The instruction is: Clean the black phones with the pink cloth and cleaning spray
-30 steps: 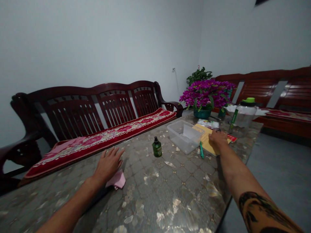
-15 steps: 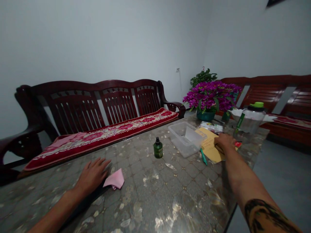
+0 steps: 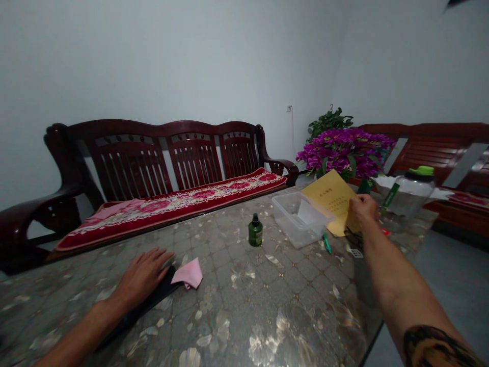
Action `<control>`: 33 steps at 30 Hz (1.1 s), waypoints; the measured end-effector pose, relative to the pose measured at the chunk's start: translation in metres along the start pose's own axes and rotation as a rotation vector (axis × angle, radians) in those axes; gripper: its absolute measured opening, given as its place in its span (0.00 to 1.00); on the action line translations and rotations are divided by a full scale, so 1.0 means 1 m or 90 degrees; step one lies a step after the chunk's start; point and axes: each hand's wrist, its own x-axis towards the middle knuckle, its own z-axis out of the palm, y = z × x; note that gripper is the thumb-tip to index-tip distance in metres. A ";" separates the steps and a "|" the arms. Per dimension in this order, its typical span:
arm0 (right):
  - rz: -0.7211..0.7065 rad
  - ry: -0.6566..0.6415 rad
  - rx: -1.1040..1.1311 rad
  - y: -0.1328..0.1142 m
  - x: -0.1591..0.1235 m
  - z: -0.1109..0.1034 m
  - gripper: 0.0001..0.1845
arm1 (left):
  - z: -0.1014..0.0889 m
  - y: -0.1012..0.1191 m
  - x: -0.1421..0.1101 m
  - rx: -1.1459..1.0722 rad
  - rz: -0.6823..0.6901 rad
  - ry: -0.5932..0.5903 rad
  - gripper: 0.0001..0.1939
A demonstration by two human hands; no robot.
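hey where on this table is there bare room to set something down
Between the pink cloth and the green bottle, and on the table this side of both. It's crowded around the plastic box, green pen, yellow paper and right hand.

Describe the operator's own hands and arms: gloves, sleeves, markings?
Left hand and right hand: no gloves, no watch visible at either wrist. Both forearms uncovered. Higher on the right arm, a dark patterned marking, probably a tattoo, possibly a printed sleeve; too blurred to tell.
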 end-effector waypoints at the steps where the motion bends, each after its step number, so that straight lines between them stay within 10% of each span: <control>1: 0.028 0.023 0.025 -0.003 0.001 -0.007 0.24 | 0.000 -0.002 -0.002 -0.009 0.000 0.003 0.22; 9: -0.054 0.196 0.238 -0.072 -0.030 -0.062 0.17 | -0.010 -0.009 -0.024 -0.043 -0.020 -0.046 0.24; 13: -0.292 0.231 0.302 -0.118 -0.117 -0.068 0.13 | -0.019 -0.006 -0.034 -0.056 -0.038 -0.038 0.22; 21: -1.091 -0.084 0.535 -0.151 -0.309 -0.032 0.12 | -0.031 -0.005 -0.065 -0.075 -0.080 -0.042 0.20; 33: -0.955 -0.296 0.217 -0.146 -0.324 -0.008 0.14 | -0.058 0.007 -0.078 -0.230 -0.066 -0.255 0.39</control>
